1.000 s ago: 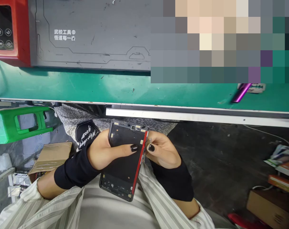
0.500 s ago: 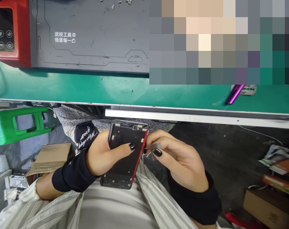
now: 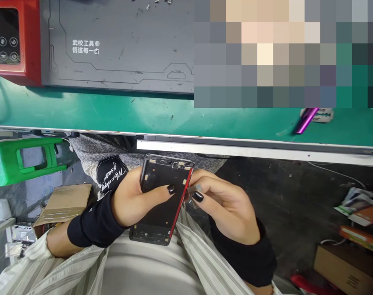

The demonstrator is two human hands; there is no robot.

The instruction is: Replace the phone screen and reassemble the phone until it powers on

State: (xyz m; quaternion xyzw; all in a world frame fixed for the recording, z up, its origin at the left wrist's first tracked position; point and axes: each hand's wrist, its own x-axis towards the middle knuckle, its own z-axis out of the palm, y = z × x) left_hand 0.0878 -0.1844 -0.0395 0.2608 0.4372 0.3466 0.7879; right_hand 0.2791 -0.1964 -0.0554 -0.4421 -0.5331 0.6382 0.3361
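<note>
A black phone frame [image 3: 158, 205] with small pale pads round its rim is held over my lap, its top end tilted slightly right. My left hand [image 3: 134, 200] grips it from the left, thumb lying across its dark inner face and fingers hidden behind. Along the frame's right edge runs a narrow red strip [image 3: 180, 203]. Beside that edge, my right hand [image 3: 226, 205] pinches a thin greyish, see-through piece [image 3: 193, 190] between thumb and fingers. Whether this piece touches the frame, I cannot tell; some fingertips of that hand are hidden behind the edge.
Ahead is a green-topped table [image 3: 112, 110] bearing a grey work plate [image 3: 119, 49] with a red control unit [image 3: 17, 45]. A purple tube-like item [image 3: 306, 121] lies near the table's front edge. Leftward stand a green stool [image 3: 8, 164] and cardboard [image 3: 66, 200]; boxes [image 3: 343, 262] sit low right.
My right hand has shifted slightly left, bringing the thin see-through piece closer to the frame's red edge. My left hand and the phone frame stay almost still.
</note>
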